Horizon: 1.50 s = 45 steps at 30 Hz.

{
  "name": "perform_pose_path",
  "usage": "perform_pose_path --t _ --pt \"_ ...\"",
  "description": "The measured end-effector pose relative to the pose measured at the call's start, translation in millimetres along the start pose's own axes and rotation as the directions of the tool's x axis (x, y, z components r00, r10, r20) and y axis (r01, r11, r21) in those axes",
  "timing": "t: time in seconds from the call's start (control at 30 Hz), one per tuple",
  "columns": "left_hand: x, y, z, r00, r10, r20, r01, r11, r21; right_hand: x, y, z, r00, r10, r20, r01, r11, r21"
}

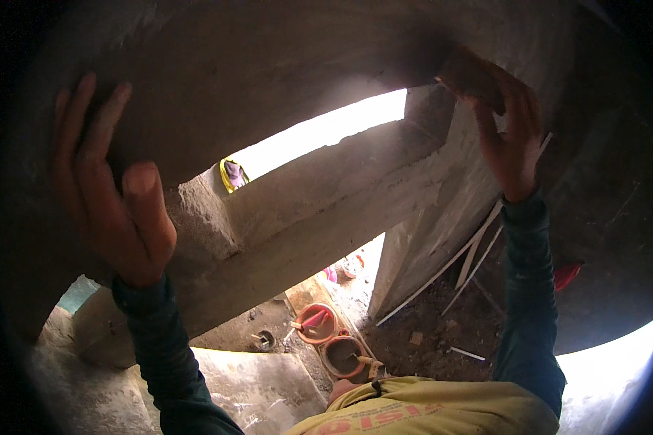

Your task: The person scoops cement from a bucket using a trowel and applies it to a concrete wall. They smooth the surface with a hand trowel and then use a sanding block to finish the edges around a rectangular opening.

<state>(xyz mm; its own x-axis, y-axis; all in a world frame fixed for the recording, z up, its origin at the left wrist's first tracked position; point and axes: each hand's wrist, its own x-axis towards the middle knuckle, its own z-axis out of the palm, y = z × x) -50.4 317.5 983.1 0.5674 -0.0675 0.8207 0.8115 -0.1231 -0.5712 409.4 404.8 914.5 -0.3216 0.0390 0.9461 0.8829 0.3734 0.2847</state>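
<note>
My left hand [112,188] is raised at the left, its fingers spread and pointing up along the grey cement wall [283,80]. The dim light hides whether the palm touches the surface. Up at the right, my right hand [511,130] grips a dark brown block-like piece [473,78], its kind not clear. That piece is against the wall or very close to it, just above the right end of a long bright opening [326,134]. A concrete ledge [334,174] runs beneath the opening.
Below on the floor are an orange basin [318,335] with a red item in it, and another round basin [343,368] with a tool handle over its rim. Long pale strips [450,264] lean beside a concrete pillar [406,261]. A yellow item [232,175] shows at the opening's left end.
</note>
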Motion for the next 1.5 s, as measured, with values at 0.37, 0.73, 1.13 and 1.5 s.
perform_pose_path --t 0.37,0.73,1.13,1.5 --pt "1.5 -6.9 0.7 0.998 0.042 -0.045 -0.039 0.997 0.062 38.2 -47.2 23.5 0.971 -0.232 -0.063 0.238 0.966 0.102" --pt "1.3 -11.3 -2.0 0.998 0.065 0.007 -0.065 0.994 0.086 38.1 -25.5 20.2 0.972 -0.061 -0.226 0.071 0.997 0.036" --pt "1.4 -4.3 -6.0 0.998 0.058 0.041 -0.06 0.997 0.053 56.8 -34.4 27.8 0.972 -0.204 -0.113 0.206 0.979 0.006" --pt "2.0 -7.6 -3.1 0.997 0.072 0.02 -0.072 0.997 0.024 28.1 -54.6 29.7 0.965 -0.26 -0.025 0.259 0.965 -0.046"
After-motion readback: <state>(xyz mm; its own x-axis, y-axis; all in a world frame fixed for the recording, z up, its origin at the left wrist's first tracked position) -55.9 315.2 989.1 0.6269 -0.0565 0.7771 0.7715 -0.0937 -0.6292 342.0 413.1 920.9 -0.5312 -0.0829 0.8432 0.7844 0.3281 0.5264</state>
